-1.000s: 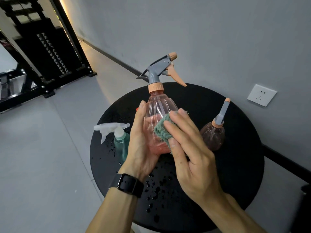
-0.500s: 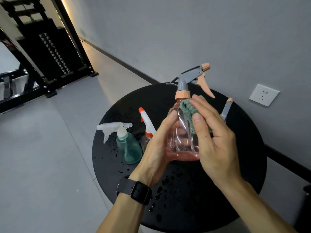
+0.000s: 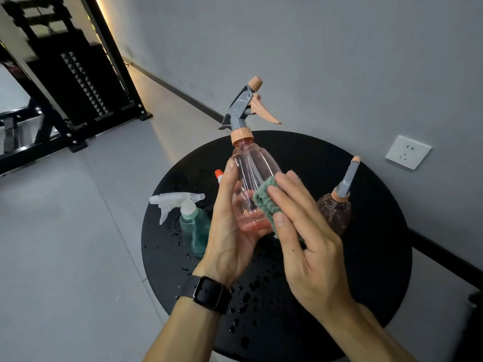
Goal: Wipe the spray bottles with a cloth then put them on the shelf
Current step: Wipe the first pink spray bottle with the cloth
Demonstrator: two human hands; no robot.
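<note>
Held bottle: a clear pink plastic spray bottle [image 3: 248, 178] with a grey trigger head and peach collar, nozzle and lever stands upright at the centre of the frame, lifted above the table.
Left hand: the left hand [image 3: 230, 231] grasps the pink bottle from the left and below, thumb up along its side, fingers curled behind the lower body; a black smartwatch [image 3: 207, 293] sits on the wrist.
Right hand: the right hand [image 3: 308, 246] presses a folded green fluffy cloth [image 3: 265, 202] flat against the bottle's right lower side; the fingers lie nearly straight over the cloth, the thumb pinning its lower edge.
Table: a round black tabletop [image 3: 366, 270] fills the lower centre and right of the frame, with water drops scattered on its left and near part.
Teal bottle: a translucent teal spray bottle [image 3: 194, 231] with a white trigger head stands on the table at centre left, just left of the left hand.
Brown bottle: a round brownish-pink spray bottle [image 3: 334, 212] with a grey neck and peach tip stands on the table right of centre, partly behind the right hand.
Orange tip: an orange-and-white nozzle tip [image 3: 218, 174] shows just behind the left thumb; the rest is hidden.
Wall: a white wall socket [image 3: 407, 152] sits on the grey wall at the right.
Upper left: a black metal frame [image 3: 78, 82] stands on the grey floor.
</note>
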